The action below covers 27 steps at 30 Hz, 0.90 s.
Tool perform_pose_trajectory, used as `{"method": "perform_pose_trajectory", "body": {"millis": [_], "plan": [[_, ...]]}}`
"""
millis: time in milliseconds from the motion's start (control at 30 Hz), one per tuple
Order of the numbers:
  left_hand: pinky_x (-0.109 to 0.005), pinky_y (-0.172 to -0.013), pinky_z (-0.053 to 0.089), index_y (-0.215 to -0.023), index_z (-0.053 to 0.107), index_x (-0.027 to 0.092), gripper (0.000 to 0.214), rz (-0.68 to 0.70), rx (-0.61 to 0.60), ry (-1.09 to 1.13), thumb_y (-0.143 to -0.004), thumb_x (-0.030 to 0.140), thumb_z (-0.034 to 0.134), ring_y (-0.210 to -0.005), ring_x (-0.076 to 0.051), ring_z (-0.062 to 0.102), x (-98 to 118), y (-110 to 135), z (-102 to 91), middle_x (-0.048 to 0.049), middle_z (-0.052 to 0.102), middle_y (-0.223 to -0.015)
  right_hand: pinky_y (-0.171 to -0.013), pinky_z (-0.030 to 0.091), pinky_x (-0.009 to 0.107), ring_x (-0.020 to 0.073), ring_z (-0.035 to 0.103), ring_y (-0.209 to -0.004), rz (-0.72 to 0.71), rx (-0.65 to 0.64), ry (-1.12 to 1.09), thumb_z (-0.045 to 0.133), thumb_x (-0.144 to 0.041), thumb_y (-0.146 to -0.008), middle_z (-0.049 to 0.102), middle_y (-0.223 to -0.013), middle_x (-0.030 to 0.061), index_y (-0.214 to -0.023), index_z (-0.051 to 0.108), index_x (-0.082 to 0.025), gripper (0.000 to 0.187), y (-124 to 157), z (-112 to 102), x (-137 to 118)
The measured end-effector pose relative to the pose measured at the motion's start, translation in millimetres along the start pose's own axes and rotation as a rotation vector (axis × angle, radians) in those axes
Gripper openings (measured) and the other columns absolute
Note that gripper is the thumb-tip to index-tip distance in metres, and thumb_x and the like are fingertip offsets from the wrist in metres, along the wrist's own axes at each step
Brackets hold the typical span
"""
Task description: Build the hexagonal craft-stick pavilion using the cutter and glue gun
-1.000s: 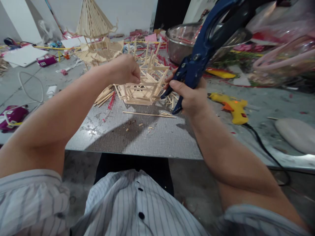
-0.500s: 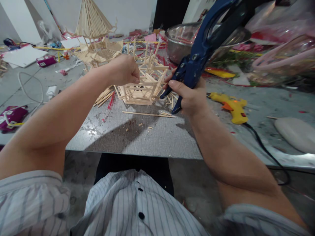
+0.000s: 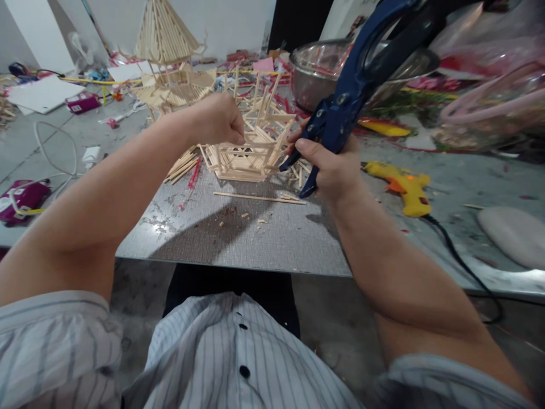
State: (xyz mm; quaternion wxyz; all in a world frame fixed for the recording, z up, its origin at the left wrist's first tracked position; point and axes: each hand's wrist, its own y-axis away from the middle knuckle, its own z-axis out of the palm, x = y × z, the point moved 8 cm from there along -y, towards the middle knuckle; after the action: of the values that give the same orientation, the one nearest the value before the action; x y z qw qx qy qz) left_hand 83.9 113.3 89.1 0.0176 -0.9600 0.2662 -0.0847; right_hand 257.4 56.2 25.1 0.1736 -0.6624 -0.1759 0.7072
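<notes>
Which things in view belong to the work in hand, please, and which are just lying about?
Likely in the work: blue cutters, in right hand; stick frame, by left hand; loose sticks; yellow glue gun.

Probably lying about: metal bowl; white sheet; pink sheet.

We see our left hand point(image 3: 221, 119) curled at the top of a wooden stick frame point(image 3: 242, 174) (whether it pinches anything, we cannot tell), while our right hand point(image 3: 338, 170) grips a blue cutter point(image 3: 334, 128), its lower tips apart. A loose stick point(image 3: 255, 197) lies before the frame; a yellow glue gun point(image 3: 411, 190) rests to our right, a metal bowl point(image 3: 307, 85) and roofed stick tower point(image 3: 166, 37) behind.
</notes>
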Motion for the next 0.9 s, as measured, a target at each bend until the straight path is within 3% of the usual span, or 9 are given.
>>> {"method": "perform_pose_trajectory", "body": {"millis": [167,400,533,700,900], "plan": [[-0.029,-0.067,0.041,-0.078,0.077,0.024,0.011,-0.078,-0.047,-0.030,-0.071,0.017,0.079,-0.061,-0.010,0.050,1.1,1.9,-1.4,0.0042,0.071,-0.068,-0.080,0.052,0.045,0.0251,0.065,-0.092,-0.003,-0.037,0.041,0.071,-0.050,-0.074,0.068,-0.094,-0.0008,-0.092,0.062,-0.036,0.024,0.5,0.5,-0.2],[-0.024,-0.064,0.037,-0.095,0.077,0.014,0.020,-0.028,-0.045,-0.011,-0.077,0.020,0.073,-0.065,-0.009,0.052,13.6,12.8,-8.4,0.0010,0.073,-0.075,-0.079,0.054,0.046,0.0229,0.066,-0.081,0.001,0.013,-0.001,0.076,-0.049,-0.068,0.067,-0.089,-0.0010,-0.088,0.063,-0.034,0.028,-1.0,-2.6,0.8],[-0.023,-0.063,0.037,-0.092,0.077,0.017,0.017,-0.016,-0.036,-0.008,-0.077,0.021,0.073,-0.065,-0.009,0.052,8.9,9.9,-5.9,0.0029,0.073,-0.074,-0.084,0.053,0.048,0.0261,0.066,-0.093,0.002,-0.024,0.058,0.071,-0.052,-0.073,0.069,-0.095,-0.0001,-0.093,0.063,-0.036,0.027,-0.8,-1.1,1.7],[-0.028,-0.063,0.039,-0.077,0.076,0.024,0.010,-0.017,-0.019,-0.013,-0.069,0.018,0.079,-0.062,-0.010,0.053,1.8,0.1,-1.6,0.0043,0.071,-0.068,-0.085,0.052,0.050,0.0268,0.066,-0.092,0.000,-0.026,0.034,0.072,-0.050,-0.073,0.069,-0.094,0.0002,-0.092,0.063,-0.036,0.026,-0.2,-1.2,1.0],[-0.031,-0.063,0.041,-0.076,0.077,0.025,0.009,-0.055,-0.041,-0.035,-0.069,0.022,0.079,-0.061,-0.012,0.053,-3.3,-3.2,2.5,0.0018,0.073,-0.073,-0.083,0.053,0.050,0.0269,0.066,-0.089,-0.003,-0.013,0.058,0.071,-0.051,-0.073,0.069,-0.095,0.0013,-0.089,0.063,-0.034,0.025,-0.8,-0.8,0.6]]}}
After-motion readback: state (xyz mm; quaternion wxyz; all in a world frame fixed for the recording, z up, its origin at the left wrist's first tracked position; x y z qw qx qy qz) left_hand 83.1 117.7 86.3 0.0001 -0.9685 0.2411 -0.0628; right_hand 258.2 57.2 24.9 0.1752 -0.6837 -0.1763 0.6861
